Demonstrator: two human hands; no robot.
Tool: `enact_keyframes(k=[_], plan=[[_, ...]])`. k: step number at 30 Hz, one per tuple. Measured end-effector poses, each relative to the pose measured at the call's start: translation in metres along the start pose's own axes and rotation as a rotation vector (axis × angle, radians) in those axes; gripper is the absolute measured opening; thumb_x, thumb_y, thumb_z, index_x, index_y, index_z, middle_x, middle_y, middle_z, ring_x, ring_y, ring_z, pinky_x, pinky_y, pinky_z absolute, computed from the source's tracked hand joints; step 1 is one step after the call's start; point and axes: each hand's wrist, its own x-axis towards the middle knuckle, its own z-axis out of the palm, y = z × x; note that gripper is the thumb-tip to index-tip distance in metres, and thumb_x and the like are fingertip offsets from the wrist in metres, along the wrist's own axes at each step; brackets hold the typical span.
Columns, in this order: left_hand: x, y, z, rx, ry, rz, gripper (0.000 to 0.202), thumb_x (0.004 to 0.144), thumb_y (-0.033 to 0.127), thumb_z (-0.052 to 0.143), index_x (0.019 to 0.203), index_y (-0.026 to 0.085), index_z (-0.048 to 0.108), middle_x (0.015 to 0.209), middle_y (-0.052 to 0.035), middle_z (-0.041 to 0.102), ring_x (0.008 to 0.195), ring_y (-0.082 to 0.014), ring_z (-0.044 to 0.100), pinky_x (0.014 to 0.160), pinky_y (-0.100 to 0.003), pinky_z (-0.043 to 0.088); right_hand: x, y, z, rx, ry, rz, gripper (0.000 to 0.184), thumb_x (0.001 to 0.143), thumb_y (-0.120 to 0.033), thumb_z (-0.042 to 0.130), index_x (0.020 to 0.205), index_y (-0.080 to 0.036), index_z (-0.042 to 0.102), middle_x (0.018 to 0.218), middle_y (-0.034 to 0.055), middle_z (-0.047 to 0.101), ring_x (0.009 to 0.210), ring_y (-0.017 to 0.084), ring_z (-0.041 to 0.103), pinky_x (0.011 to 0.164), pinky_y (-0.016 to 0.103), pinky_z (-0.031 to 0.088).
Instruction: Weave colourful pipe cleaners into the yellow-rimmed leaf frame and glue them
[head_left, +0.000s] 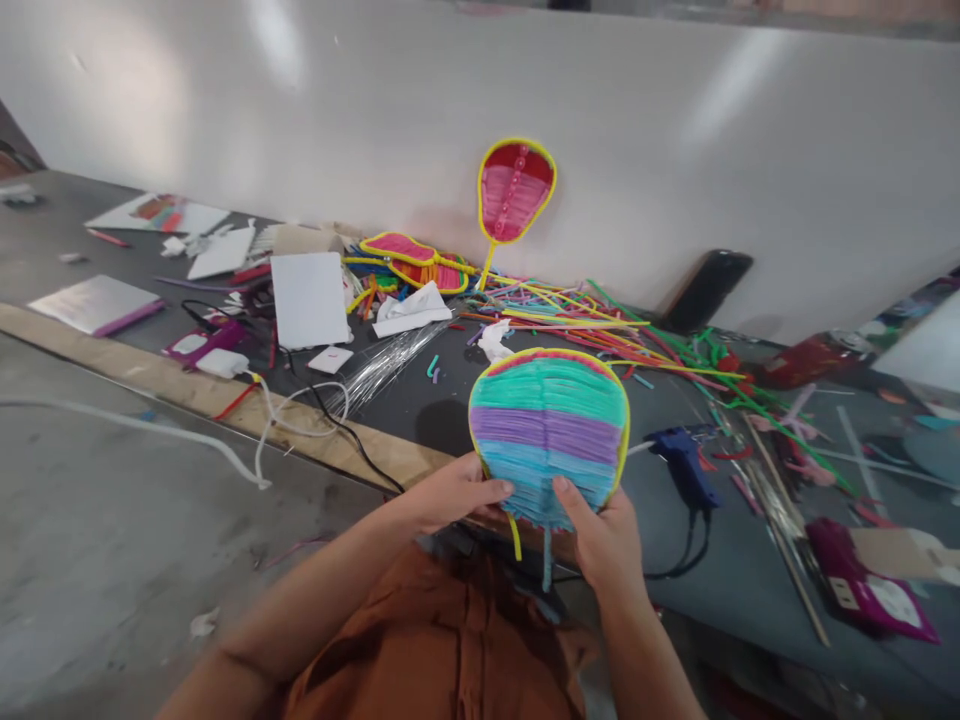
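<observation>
I hold a leaf-shaped pipe-cleaner fan (pixel 549 425) upright in front of me, with bands of teal, purple and light blue and a yellow rim. My left hand (pixel 450 492) grips its lower left edge, thumb on the face. My right hand (pixel 600 535) pinches its lower right edge, thumb pressed on the light blue band. Yellow and blue stem ends hang down between my hands.
A blue glue gun (pixel 686 465) lies just right of the fan. Loose coloured pipe cleaners (pixel 637 335) are strewn behind it. A red and pink fan (pixel 516 190) leans on the white wall. White cards (pixel 309 298), cables (pixel 300 410) and a purple packet (pixel 870 585) lie about.
</observation>
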Motion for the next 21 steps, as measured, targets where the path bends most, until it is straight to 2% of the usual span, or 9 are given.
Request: enact_keyframes(k=[3, 7, 9, 12, 15, 18, 21], plan=[[0.003, -0.001, 0.001, -0.007, 0.004, -0.017, 0.048, 0.077, 0.044, 0.072, 0.115, 0.018, 0.062, 0.111, -0.0106, 0.070, 0.090, -0.0213, 0.068, 0.078, -0.032, 0.055, -0.005, -0.006, -0.001, -0.121, 0.018, -0.077, 0.035, 0.069, -0.042, 0.076, 0.092, -0.016, 0.072, 0.089, 0.0075, 0.076, 0.081, 0.024, 0.069, 0.075, 0.035, 0.055], [0.004, 0.002, 0.000, 0.055, 0.052, -0.072, 0.053, 0.074, 0.048, 0.073, 0.115, 0.017, 0.061, 0.108, -0.0106, 0.070, 0.090, -0.0217, 0.068, 0.074, -0.030, 0.054, -0.008, -0.008, 0.003, -0.150, 0.024, -0.059, 0.032, 0.068, -0.043, 0.075, 0.083, -0.015, 0.073, 0.081, 0.0073, 0.076, 0.077, 0.024, 0.069, 0.072, 0.035, 0.056], [0.004, 0.005, 0.000, 0.069, 0.057, -0.070, 0.052, 0.073, 0.047, 0.073, 0.114, 0.017, 0.061, 0.105, -0.0101, 0.070, 0.089, -0.0217, 0.067, 0.074, -0.031, 0.053, -0.006, -0.004, 0.006, -0.070, 0.034, -0.019, 0.034, 0.067, -0.043, 0.076, 0.085, -0.014, 0.072, 0.083, 0.0076, 0.076, 0.077, 0.024, 0.069, 0.073, 0.035, 0.056], [0.003, 0.011, 0.004, 0.015, 0.003, 0.031, 0.054, 0.071, 0.042, 0.077, 0.115, 0.015, 0.059, 0.105, -0.0101, 0.070, 0.090, -0.0215, 0.066, 0.080, -0.033, 0.051, -0.003, 0.003, 0.011, 0.208, 0.039, 0.095, 0.040, 0.063, -0.041, 0.080, 0.093, -0.016, 0.069, 0.087, 0.0072, 0.076, 0.074, 0.023, 0.070, 0.072, 0.038, 0.057], [0.001, 0.015, 0.009, -0.038, -0.014, 0.091, 0.062, 0.068, 0.039, 0.080, 0.120, 0.015, 0.054, 0.100, -0.0089, 0.070, 0.087, -0.0198, 0.065, 0.080, -0.032, 0.050, -0.001, 0.004, 0.016, 0.418, 0.046, 0.217, 0.042, 0.059, -0.039, 0.083, 0.091, -0.019, 0.065, 0.078, 0.0040, 0.075, 0.065, 0.022, 0.071, 0.071, 0.041, 0.058], [-0.002, 0.015, 0.012, 0.012, 0.026, 0.090, 0.065, 0.071, 0.043, 0.077, 0.122, 0.014, 0.051, 0.091, -0.0075, 0.069, 0.080, -0.0185, 0.065, 0.073, -0.029, 0.049, 0.000, 0.001, 0.017, 0.458, 0.073, 0.250, 0.043, 0.057, -0.037, 0.085, 0.089, -0.020, 0.063, 0.075, 0.0025, 0.075, 0.063, 0.022, 0.071, 0.070, 0.042, 0.058], [-0.006, 0.014, 0.015, 0.102, 0.059, 0.129, 0.059, 0.079, 0.043, 0.069, 0.127, 0.014, 0.049, 0.092, -0.0074, 0.068, 0.082, -0.0182, 0.064, 0.074, -0.028, 0.048, 0.000, 0.000, 0.016, 0.473, 0.085, 0.248, 0.042, 0.057, -0.037, 0.085, 0.089, -0.021, 0.062, 0.074, 0.0014, 0.074, 0.065, 0.023, 0.071, 0.070, 0.043, 0.058]])
